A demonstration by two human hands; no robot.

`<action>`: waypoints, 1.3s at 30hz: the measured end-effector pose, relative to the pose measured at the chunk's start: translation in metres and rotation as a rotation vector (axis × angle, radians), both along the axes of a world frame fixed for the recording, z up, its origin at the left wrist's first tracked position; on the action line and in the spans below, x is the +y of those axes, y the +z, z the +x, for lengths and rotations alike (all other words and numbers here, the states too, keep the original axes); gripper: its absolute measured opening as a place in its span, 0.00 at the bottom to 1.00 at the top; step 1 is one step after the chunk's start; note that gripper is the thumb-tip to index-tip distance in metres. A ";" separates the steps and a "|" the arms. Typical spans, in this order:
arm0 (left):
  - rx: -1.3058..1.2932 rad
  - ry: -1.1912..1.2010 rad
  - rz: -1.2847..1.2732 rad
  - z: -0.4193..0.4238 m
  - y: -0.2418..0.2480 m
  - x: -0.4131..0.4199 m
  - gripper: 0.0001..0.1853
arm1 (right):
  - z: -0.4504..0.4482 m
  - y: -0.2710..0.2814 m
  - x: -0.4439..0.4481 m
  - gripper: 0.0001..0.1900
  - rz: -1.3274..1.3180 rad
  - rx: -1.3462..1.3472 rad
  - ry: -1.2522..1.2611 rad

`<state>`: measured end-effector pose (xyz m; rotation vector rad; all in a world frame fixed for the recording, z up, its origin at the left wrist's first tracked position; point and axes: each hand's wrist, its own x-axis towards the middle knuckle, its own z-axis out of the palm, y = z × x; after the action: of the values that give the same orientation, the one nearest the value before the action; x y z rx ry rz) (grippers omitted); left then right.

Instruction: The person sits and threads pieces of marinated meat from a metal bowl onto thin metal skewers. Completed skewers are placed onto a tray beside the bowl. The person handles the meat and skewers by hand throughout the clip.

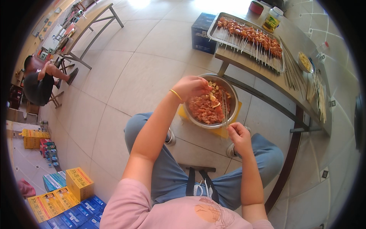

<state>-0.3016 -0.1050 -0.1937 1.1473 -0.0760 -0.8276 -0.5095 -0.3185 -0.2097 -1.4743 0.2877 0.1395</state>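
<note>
A round steel bowl [235, 110] of cut raw meat [207, 111] and pale pieces [213, 86] stands on a yellow box [238, 114] before my feet. Over its upper left part is my left hand [197, 87], fingers pinched together at the meat; what they hold is blurred. Several thin skewers [224, 106] lie across the bowl's right side and stick out over the near rim. My right hand [238, 131] is at the bowl's lower right, thumb and fingertips closed beside the skewer ends; whether it grips one is unclear.
On the table [234, 58] at upper right are a metal tray [213, 31] of meat skewers [251, 35], loose skewers [290, 65], a small bowl [305, 62] and a jar [273, 19]. A dark blue box [203, 35] stands beside it. Another person [40, 80] sits far left; cartons [78, 183] are lower left.
</note>
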 end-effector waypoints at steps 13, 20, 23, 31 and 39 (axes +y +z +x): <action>0.030 0.051 0.005 0.000 -0.001 -0.004 0.08 | -0.001 -0.015 0.010 0.05 0.008 -0.026 -0.088; -0.002 0.048 0.068 0.001 -0.001 -0.006 0.09 | 0.001 -0.010 0.012 0.05 0.097 0.002 -0.096; -0.002 0.029 0.059 0.001 -0.001 -0.005 0.09 | 0.001 -0.010 0.012 0.05 0.126 -0.003 -0.091; -0.028 -0.008 0.087 -0.001 -0.003 -0.007 0.09 | 0.001 -0.013 0.013 0.05 0.145 0.027 -0.099; -0.038 -0.076 0.126 -0.010 -0.012 -0.020 0.13 | 0.004 -0.010 0.018 0.06 0.175 0.009 -0.102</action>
<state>-0.3114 -0.1252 -0.2056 1.2854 -0.1011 -0.8882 -0.5055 -0.3008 -0.2198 -1.2831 0.3482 0.0868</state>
